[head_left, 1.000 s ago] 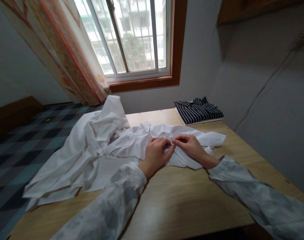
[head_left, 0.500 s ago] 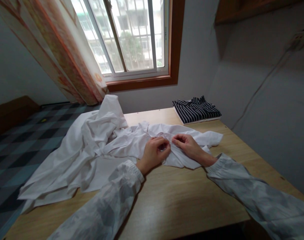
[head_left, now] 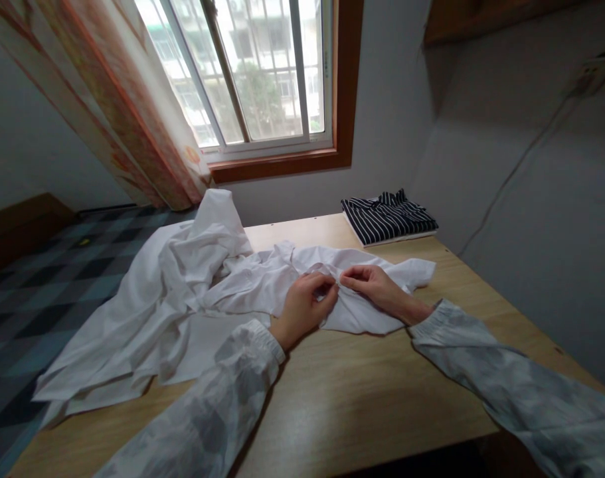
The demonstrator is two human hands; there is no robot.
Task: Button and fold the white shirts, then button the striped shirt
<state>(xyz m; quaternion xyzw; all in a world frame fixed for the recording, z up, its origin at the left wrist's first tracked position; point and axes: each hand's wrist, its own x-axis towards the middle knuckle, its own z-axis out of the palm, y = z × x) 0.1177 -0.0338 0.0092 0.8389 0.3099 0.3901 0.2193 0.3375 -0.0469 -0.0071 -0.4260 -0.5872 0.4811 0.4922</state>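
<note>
Across the pale wooden tabletop (head_left: 382, 385) lies a rumpled white garment (head_left: 272, 285), spread in front of the person, with both hands resting on it near its middle. Thumb and fingers of the left hand (head_left: 305, 305) are curled together, pinching at the cloth; the right hand (head_left: 379, 289) pinches just beside it with thumb and forefinger, the two sets of fingertips nearly meeting. Which small part they grip, a fold or a button, cannot be told. To the left, a heap of white cloth (head_left: 167, 285) adjoins the garment; whether they are one piece is unclear. At the far right corner sits a folded black garment with white stripes (head_left: 389, 219), its collar uppermost, any label there too small to read. A tiny yellow mark (head_left: 84, 241) shows on the checked bed cover (head_left: 48, 318), its shape too small to make out as lettering. Patterned grey sleeves (head_left: 232, 385) cover the forearms, and the window (head_left: 262, 79) stands beyond.
</note>
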